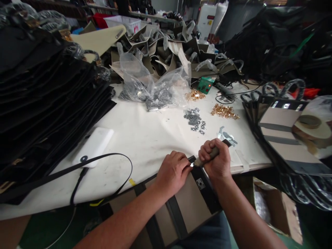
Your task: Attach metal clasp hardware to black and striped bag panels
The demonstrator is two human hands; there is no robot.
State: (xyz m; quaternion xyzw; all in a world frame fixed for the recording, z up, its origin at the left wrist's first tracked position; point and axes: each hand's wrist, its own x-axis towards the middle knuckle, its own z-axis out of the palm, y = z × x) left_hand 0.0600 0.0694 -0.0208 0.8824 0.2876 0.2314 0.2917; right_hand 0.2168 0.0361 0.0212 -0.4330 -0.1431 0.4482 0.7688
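A bag panel (193, 200) with tan faces and black strips lies slanted across my lap, against the table edge. My right hand (216, 157) is wrapped round a hand tool (213, 153) with a tan handle and a dark butt. The tool's front end points down-left onto the panel's black top strip. There, my left hand (175, 169) presses its fingertips together at a small shiny metal piece (192, 164), partly hidden by the fingers. A square metal plate (200, 184) with holes sits on the same black strip, below the tool.
On the white table (145, 135) are grey metal plates (193, 117), gold-coloured fittings (224, 111), flat metal strips (227, 136) and a green box (206, 85). Black panels (52, 93) are stacked left, near a white power bank (94, 145). Bags (282, 117) stand right, above a cardboard box (280, 207).
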